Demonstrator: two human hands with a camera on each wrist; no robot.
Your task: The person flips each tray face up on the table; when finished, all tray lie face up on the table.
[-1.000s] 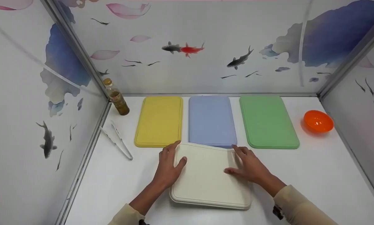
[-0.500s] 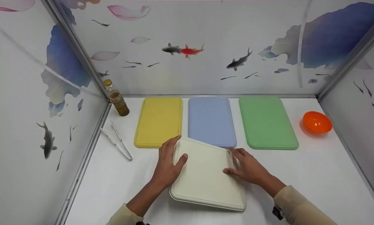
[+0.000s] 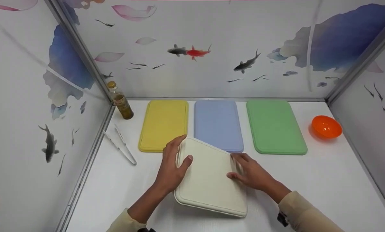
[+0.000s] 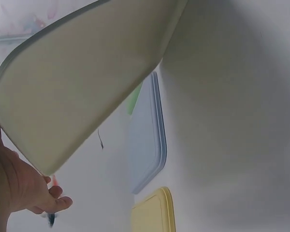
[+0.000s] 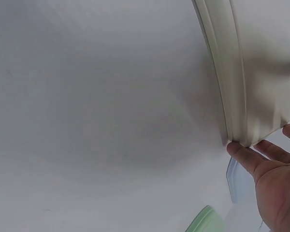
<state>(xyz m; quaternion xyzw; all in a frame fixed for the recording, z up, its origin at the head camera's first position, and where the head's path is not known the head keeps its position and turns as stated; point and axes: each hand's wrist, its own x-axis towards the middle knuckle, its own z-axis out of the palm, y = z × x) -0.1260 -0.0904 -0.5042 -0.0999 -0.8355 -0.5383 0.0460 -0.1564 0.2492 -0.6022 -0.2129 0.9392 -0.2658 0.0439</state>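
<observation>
Gripping a cream rectangular board from 2 sides right now, over the near part of the white table. Holding it well off level, too: high at the left edge, low at the right. Cannot tell whether that low edge touches the tabletop. Pinching the left side with the left hand, thumb over the top face, fingers close together up by the far left corner. Pinching the right side with the right hand, thumb on top, fingertips slightly parted at the far right corner. Looking farther out, spotting tongs lying at the left, arms apart. Counting 3 boards in a row beyond: yellow board, pale blue board, green board, all flat with gaps between. Catching an orange bowl out right. Finding an upright gold-capped bottle in the back left corner, part-filled with brown liquid. Finishing at the back wall, printed with red and dark fish.
</observation>
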